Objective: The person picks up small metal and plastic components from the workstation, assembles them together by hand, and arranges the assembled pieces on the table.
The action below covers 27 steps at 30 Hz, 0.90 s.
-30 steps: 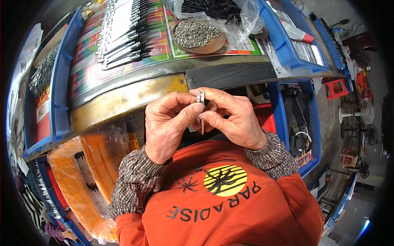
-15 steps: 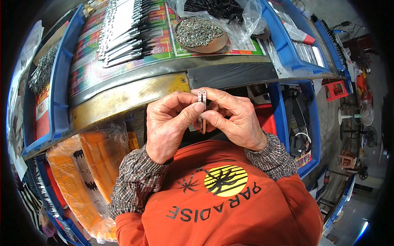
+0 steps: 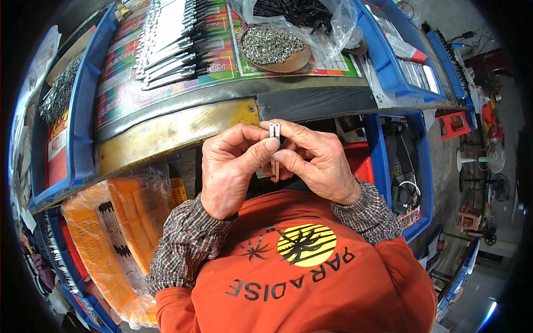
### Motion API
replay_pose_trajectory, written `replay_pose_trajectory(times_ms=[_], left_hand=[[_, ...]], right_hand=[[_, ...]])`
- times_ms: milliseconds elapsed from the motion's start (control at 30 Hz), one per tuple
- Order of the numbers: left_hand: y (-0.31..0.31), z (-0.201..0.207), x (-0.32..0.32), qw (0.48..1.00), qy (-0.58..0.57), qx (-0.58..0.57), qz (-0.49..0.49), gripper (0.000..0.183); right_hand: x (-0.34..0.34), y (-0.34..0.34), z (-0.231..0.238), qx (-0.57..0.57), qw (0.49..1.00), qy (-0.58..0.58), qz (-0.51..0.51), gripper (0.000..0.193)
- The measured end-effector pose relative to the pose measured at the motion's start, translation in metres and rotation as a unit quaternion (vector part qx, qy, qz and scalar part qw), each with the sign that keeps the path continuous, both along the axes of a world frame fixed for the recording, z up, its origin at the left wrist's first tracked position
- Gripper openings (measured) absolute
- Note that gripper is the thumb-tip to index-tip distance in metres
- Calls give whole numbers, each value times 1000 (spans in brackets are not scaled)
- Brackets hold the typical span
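Metal part (image 3: 275, 131) shows its two prongs squarer-on than a second ago; handling looks unfinished. Left hand (image 3: 230, 169) and right hand (image 3: 319, 164) pinch it, fingertips closed, by the bench edge (image 3: 177, 136).

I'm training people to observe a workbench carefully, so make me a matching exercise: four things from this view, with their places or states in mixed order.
Things
1. Small metal piece
2. Round brown dish
3. Orange container
4. Silver strips

Places or states
A. Laid side by side in a row
B. Pinched between the left hand and right hand
C. Below the bench, on the person's left
D. Holding a heap of tiny metal pins

Right pairs: 1-B, 2-D, 3-C, 4-A
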State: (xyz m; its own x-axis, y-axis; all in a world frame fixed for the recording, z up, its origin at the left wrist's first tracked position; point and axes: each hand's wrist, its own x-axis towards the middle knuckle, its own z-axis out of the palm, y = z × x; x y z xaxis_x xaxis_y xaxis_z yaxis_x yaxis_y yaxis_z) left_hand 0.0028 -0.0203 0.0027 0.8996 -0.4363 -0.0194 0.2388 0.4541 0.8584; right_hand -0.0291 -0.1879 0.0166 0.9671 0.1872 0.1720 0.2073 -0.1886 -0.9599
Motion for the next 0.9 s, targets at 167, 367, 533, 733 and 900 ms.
replay_pose_trajectory(times_ms=[167,367,533,733,900], left_hand=[[-1,1,0,1000,17,-4,4,10],[0,-3,2,1000,21,-13,-6,12],[-1,-2,2,1000,4,-2,7,12],[4,0,4,999,7,9,-40,11],[12,3,6,991,24,36,-130,7]], right_hand=[[1,1,2,11,1000,4,2,42],[3,1,-1,11,1000,3,11,43],[3,2,0,10,1000,7,12,42],[11,-11,14,-11,999,-4,40,35],[20,-21,17,90,986,80,118,13]])
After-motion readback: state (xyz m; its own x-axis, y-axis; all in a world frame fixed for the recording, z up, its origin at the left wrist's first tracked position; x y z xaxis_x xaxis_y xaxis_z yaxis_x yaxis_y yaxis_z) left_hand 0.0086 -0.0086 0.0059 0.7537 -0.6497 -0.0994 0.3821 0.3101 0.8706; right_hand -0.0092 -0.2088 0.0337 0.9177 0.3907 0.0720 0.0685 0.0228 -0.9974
